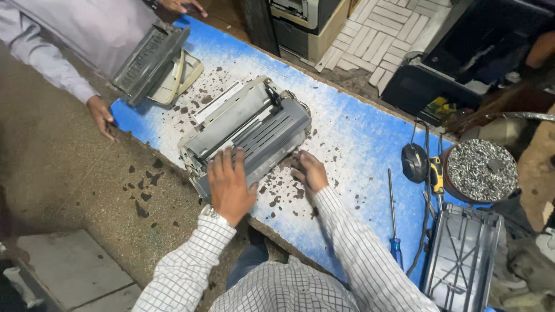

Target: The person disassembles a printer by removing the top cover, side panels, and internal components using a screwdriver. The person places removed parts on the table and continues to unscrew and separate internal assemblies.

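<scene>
Right now the left hand lies flat on top of the gray printer, near its front edge. Its fingers are stretched out and a bit spread, pressing down on the ribbed cover. The right hand sits at the printer's right corner, w/ fingers curled in toward the side of the case; can't tell if they grip anything there.

The printer is in the middle of a blue table, turned at a slant, w/ its cover parts partly open. The table top is worn white in spots, and lots of small dark bits lie all over it and on the rough floor next to it.

Another person's hand rests on the table's far left edge. Near it sits a dark gray printer part leaning on a cream plastic piece.

On the right side, a long screwdriver w/ blue handle lies on the table, well apart from the hands. Close by are a black round tool, a tub full of little metal screws, and a gray plastic tray. More machines stand past the table's far side.
</scene>
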